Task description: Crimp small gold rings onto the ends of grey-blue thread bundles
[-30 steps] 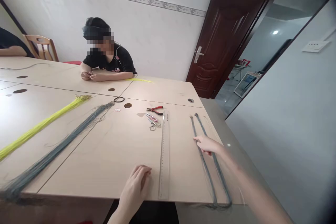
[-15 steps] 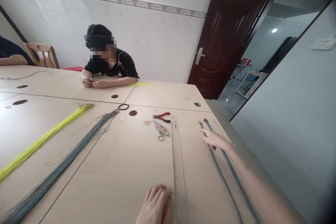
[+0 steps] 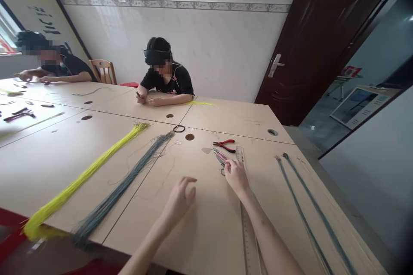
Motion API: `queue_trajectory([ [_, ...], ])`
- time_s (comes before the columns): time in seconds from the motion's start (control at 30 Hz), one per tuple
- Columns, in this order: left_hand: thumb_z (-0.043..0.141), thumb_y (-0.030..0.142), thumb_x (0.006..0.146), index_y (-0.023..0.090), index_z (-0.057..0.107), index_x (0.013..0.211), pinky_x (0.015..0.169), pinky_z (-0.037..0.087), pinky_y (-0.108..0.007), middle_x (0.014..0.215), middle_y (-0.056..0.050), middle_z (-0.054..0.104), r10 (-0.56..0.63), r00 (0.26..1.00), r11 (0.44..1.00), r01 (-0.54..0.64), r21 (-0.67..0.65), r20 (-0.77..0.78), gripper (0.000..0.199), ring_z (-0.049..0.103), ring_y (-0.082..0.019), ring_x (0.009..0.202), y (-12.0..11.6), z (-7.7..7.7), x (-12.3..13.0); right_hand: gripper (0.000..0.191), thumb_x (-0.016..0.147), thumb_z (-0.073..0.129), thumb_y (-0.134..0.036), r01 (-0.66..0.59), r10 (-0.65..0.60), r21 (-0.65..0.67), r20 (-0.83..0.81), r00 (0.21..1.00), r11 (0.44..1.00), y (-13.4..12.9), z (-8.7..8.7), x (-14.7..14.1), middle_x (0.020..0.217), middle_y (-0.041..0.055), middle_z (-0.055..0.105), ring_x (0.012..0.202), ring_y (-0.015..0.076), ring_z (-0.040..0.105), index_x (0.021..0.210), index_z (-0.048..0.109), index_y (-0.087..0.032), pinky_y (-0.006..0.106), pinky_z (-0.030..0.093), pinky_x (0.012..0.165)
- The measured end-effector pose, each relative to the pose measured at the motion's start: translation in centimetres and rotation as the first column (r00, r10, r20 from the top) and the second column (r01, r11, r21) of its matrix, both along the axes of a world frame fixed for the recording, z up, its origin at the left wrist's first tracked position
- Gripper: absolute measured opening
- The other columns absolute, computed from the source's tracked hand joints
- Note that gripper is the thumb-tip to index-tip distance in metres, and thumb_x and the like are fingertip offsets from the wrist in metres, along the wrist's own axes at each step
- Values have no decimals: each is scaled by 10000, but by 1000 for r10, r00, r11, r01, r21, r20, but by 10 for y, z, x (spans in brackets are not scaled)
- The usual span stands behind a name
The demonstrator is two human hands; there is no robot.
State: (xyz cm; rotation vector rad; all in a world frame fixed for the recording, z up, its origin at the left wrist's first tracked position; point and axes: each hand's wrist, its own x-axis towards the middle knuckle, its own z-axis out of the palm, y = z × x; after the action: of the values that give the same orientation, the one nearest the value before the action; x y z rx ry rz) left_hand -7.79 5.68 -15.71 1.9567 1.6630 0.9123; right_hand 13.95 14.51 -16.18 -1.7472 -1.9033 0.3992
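Observation:
My right hand [image 3: 237,175] has come down on the pink-handled thread snips [image 3: 220,154], its fingers closed at their handle end. Under and beside them lies a pair of small scissors [image 3: 222,171], partly hidden by the hand. Just behind are red-and-black pliers [image 3: 225,145]. A clear ruler [image 3: 245,227] runs beneath my right wrist and forearm. My left hand [image 3: 182,195] hovers over or rests on the table to the left, holding nothing, with index finger and thumb apart.
Yellow cord [image 3: 93,167] and blue-grey cord [image 3: 129,180] lie in long bundles at left. Two thinner blue-grey strands [image 3: 300,193] lie at right. A black ring [image 3: 179,129] sits beside a table hole [image 3: 189,137]. Two people work across the table.
My right hand has left the blue-grey strands on the right and moved left to the thread snips. My left hand has lifted and opened. The view has swung left.

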Motion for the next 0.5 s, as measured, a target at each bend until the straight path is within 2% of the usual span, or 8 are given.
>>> queue_trajectory([
  [0.13, 527, 290, 907, 127, 590, 1049, 919, 446, -471, 1105, -88, 599, 197, 967, 980, -194, 34, -162, 226, 561, -235, 1055, 52, 6, -50, 224, 911, 538, -292, 37, -31, 95, -71, 997, 995, 9, -18, 13, 1132, 75, 598, 1011, 203, 586, 1080, 591, -155, 422, 492, 866],
  [0.23, 533, 310, 904, 140, 576, 1116, 961, 413, -501, 1199, -101, 565, 227, 934, 974, -225, 41, -275, 276, 526, -254, 1125, 71, 4, -58, 224, 912, 537, -299, 58, -43, 124, -121, 992, 991, 14, -24, 23, 1085, 69, 614, 952, 188, 606, 1067, 593, -148, 398, 511, 826],
  [0.33, 540, 340, 896, 142, 541, 1193, 992, 378, -534, 1280, -118, 524, 183, 912, 981, -192, 11, -368, 357, 488, -281, 1188, 61, -5, -42, 223, 911, 539, -305, 75, -53, 133, -162, 985, 988, 18, -29, 28, 1035, 59, 625, 882, 170, 621, 1054, 595, -143, 367, 530, 772],
  [0.4, 530, 378, 893, 135, 486, 1274, 1024, 337, -553, 1367, -149, 461, 139, 900, 987, -159, -15, -414, 453, 416, -311, 1270, 42, -13, -26, 222, 910, 540, -308, 80, -55, 138, -180, 982, 987, 20, -33, 30, 1013, 54, 629, 850, 162, 624, 1047, 596, -142, 350, 536, 744],
  [0.5, 469, 452, 899, 72, 396, 1367, 1079, 295, -495, 1448, -203, 372, 22, 888, 997, -54, -56, -459, 607, 306, -321, 1357, 6, -21, -5, 224, 910, 540, -310, 70, -39, 156, -195, 980, 985, 22, -37, 31, 1012, 55, 628, 846, 161, 623, 1048, 595, -142, 348, 535, 740],
])
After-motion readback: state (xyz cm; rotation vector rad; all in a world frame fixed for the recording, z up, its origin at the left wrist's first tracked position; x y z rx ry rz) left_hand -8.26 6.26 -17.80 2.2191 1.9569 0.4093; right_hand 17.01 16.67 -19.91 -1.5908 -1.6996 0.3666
